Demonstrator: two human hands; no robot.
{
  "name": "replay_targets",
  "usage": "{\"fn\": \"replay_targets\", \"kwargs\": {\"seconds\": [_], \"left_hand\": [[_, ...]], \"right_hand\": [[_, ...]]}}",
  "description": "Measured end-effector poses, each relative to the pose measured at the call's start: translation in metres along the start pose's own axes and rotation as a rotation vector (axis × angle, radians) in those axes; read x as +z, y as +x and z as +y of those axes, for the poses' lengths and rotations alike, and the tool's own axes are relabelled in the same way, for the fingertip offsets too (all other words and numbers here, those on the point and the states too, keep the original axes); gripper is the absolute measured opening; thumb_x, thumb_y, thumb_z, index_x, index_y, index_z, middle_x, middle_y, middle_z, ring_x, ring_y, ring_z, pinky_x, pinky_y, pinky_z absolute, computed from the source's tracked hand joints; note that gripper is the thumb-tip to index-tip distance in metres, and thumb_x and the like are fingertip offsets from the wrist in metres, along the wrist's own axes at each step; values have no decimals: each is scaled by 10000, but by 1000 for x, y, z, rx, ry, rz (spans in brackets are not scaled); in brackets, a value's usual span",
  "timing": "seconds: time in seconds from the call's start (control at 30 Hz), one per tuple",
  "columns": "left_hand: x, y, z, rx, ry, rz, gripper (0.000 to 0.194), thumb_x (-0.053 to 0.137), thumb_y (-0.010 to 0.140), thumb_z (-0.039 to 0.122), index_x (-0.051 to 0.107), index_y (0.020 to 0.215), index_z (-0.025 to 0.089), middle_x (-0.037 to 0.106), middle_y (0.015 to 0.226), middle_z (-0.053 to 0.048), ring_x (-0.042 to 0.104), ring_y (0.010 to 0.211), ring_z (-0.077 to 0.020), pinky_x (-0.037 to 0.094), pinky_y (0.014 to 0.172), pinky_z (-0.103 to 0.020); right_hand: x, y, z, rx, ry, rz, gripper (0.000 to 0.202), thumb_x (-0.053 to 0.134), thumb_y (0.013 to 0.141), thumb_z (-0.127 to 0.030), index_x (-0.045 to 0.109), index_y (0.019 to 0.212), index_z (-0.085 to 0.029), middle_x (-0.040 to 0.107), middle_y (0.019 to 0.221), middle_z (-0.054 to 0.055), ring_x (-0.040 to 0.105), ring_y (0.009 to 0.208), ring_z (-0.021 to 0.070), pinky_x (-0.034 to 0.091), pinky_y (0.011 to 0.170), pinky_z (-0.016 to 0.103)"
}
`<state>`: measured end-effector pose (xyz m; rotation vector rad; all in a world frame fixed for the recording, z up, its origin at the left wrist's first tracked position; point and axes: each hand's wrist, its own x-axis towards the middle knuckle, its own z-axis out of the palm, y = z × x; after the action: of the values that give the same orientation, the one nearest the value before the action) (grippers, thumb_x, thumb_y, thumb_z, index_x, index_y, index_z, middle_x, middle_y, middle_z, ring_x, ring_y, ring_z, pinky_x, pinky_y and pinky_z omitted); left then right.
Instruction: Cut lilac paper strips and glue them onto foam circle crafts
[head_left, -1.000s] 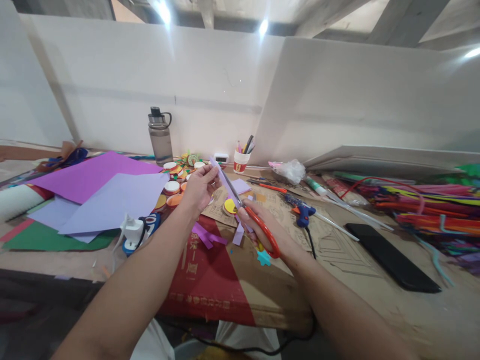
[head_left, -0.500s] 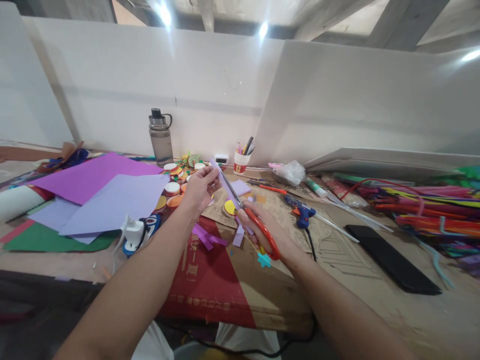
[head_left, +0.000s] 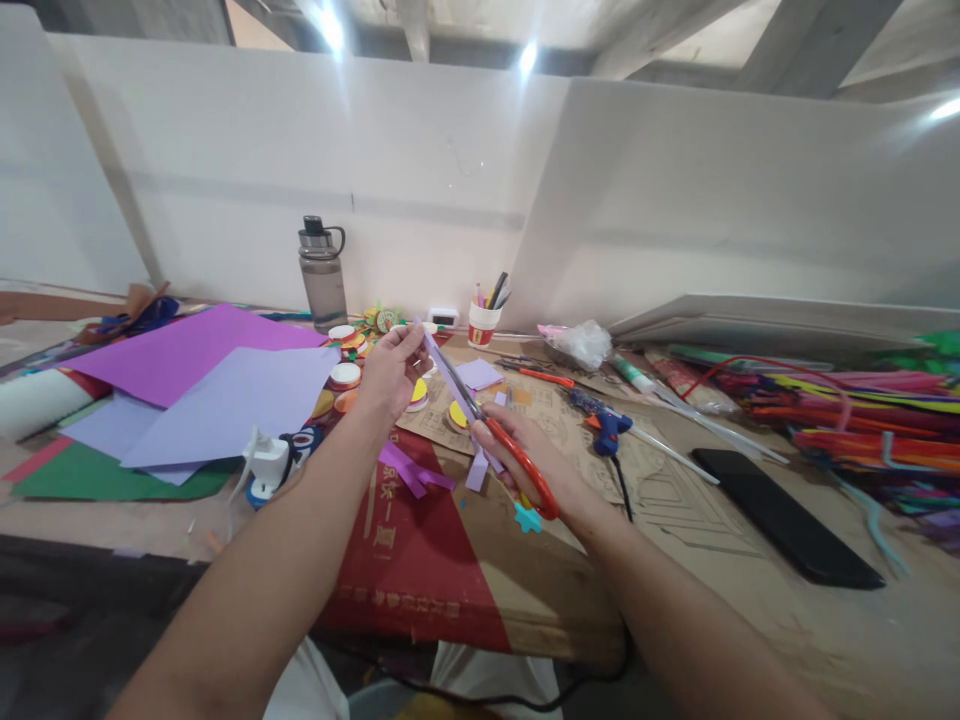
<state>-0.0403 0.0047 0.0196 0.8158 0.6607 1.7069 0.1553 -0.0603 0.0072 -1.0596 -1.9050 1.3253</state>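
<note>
My left hand (head_left: 396,368) pinches the far end of a narrow lilac paper strip (head_left: 444,366), held up above the table. My right hand (head_left: 517,445) is closed round the red handles of a pair of scissors (head_left: 517,450), whose blades lie along the strip and point away from me. Whether the blades are fully closed I cannot tell. Below the hands lie purple paper strips (head_left: 412,470), lilac offcuts (head_left: 477,470), a yellow disc (head_left: 457,414) and a turquoise cut-out shape (head_left: 528,518).
Purple and lilac sheets (head_left: 232,410) lie at left, near a white plug (head_left: 266,455). A water bottle (head_left: 321,280) and a pen cup (head_left: 484,324) stand at the back. At right are a glue gun (head_left: 606,428), a black phone (head_left: 784,515) and coloured pipe cleaners (head_left: 847,410).
My left hand has shifted slightly left and toward me with the strip's end. The scissors have stayed nearly in place, still along the strip.
</note>
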Motion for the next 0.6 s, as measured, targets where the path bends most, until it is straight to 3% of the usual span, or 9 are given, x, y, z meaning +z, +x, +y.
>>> {"fn": "replay_targets", "kwargs": {"seconds": [0.6], "left_hand": [[5, -3, -2, -86, -61, -56, 164, 751, 690, 183, 612, 740, 111, 565, 594, 14, 506, 497, -42, 414, 484, -162]], "right_hand": [[-1, -1, -7, -14, -30, 16, 283, 565, 835, -483, 444, 803, -229, 419, 524, -70, 383, 387, 78, 342, 366, 205]]}}
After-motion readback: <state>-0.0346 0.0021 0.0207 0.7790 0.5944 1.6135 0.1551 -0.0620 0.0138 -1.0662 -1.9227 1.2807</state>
